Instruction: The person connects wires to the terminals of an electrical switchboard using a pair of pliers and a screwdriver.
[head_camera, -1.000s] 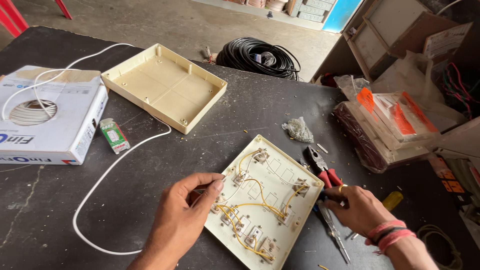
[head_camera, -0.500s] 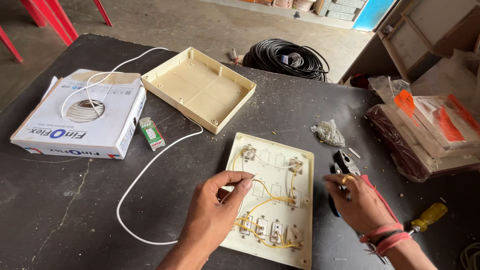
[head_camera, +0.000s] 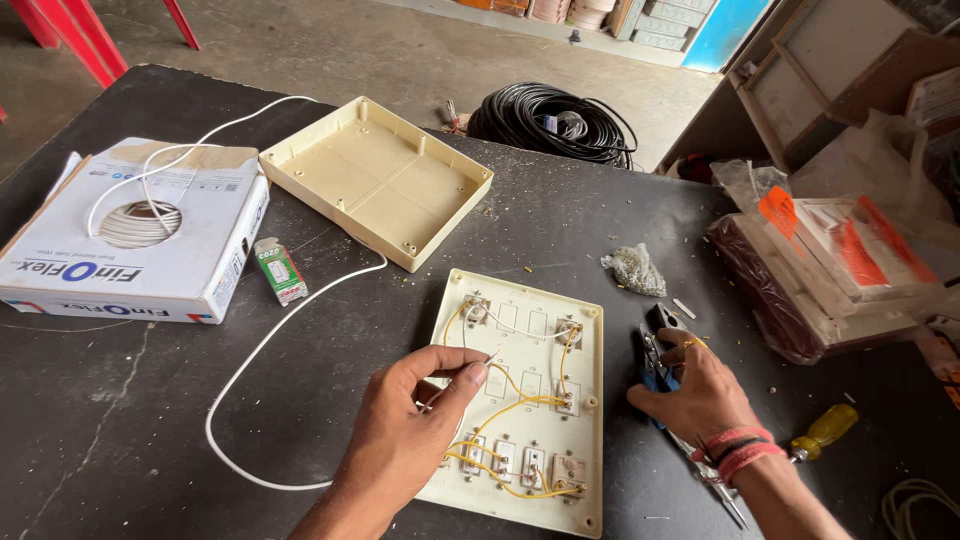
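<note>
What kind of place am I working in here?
Most likely an electrician's workshop or a shop-front work area. A cream switch board lies face down on the dark table with yellow wires showing, a box of white wire sits at the left, and a black cable coil lies on the concrete floor.

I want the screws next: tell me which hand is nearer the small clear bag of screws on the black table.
Right. The right hand rests on the pliers, just below the small clear bag of screws. The left hand is farther away, lower left, on the cream switch plate.
</note>
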